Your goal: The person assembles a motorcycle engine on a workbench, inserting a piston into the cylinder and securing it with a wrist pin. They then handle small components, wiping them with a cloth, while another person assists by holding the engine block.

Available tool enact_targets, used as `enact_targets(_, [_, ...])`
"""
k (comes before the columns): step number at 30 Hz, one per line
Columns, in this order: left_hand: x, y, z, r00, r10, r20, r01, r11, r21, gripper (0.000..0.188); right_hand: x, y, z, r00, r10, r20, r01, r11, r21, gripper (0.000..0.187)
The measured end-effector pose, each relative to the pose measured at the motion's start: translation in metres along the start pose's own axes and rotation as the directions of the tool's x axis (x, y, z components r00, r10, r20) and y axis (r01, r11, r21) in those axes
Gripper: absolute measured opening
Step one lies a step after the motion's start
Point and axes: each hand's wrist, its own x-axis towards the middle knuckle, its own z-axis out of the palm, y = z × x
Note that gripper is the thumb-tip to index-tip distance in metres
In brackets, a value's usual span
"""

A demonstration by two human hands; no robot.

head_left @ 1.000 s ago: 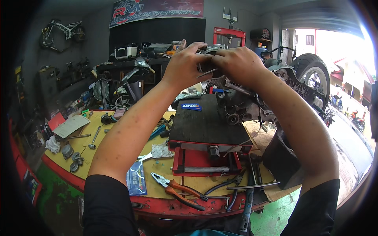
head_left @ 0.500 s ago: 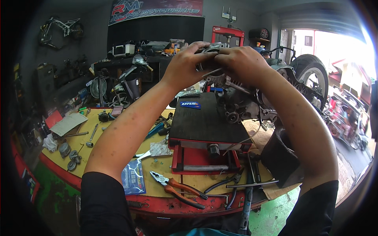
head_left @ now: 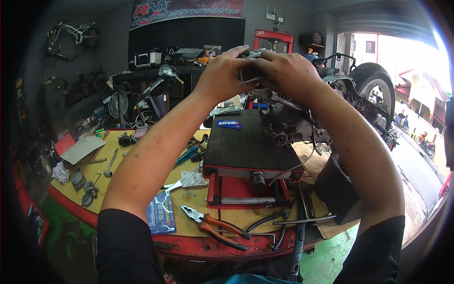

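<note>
Below the fingers, a yellow tabletop [head_left: 188, 228] with a red edge is spread, covered with tools and loose parts. Just below and to the right of the fingers, a grey engine [head_left: 295, 124] is seen; by its bulk it is judged very heavy and rigid, not to be shifted by finger strength. Directly below the fingers, a black-topped stand [head_left: 246, 156] is set on the tabletop.

A metal part [head_left: 243, 75] is held up between the two hands, above the engine; whether it is joined to the engine cannot be told. The left hand [head_left: 220, 73] is wrapped about its left side, thumb low, one finger stretched along the top. The right hand [head_left: 291, 75] is closed over its right side, the fingertips hidden.

The part is judged stiff, of moderate weight and perhaps slick with oil. It is best gripped by the outer wall, from opposite sides, with the curved rim spared, since a machined edge could be nicked. Well below the fingers, orange-handled pliers [head_left: 213, 227] are left, untouched.
</note>
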Motion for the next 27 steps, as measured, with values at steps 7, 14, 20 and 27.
enact_targets(7, [0.003,0.006,-0.001,0.998,-0.054,0.019,0.056,0.994,-0.093,0.048,0.003,0.013,0.001,0.988,-0.06,0.14,0.079,0.987,-0.138,0.018])
enact_targets(14, [0.002,0.002,-0.002,0.999,-0.04,0.001,0.04,0.998,-0.055,0.048,0.004,0.011,-0.004,0.992,-0.12,0.034,0.122,0.989,-0.082,0.014])
enact_targets(20, [0.002,0.002,-0.001,0.999,-0.039,0.012,0.04,0.997,-0.071,0.05,0.007,0.014,0.006,0.987,-0.111,0.115,0.13,0.976,-0.175,0.021])
enact_targets(27, [0.001,0.001,0.0,0.999,-0.05,0.007,0.051,0.996,-0.076,0.05,0.005,0.02,0.0,0.97,-0.218,0.108,0.228,0.969,-0.094,0.023])
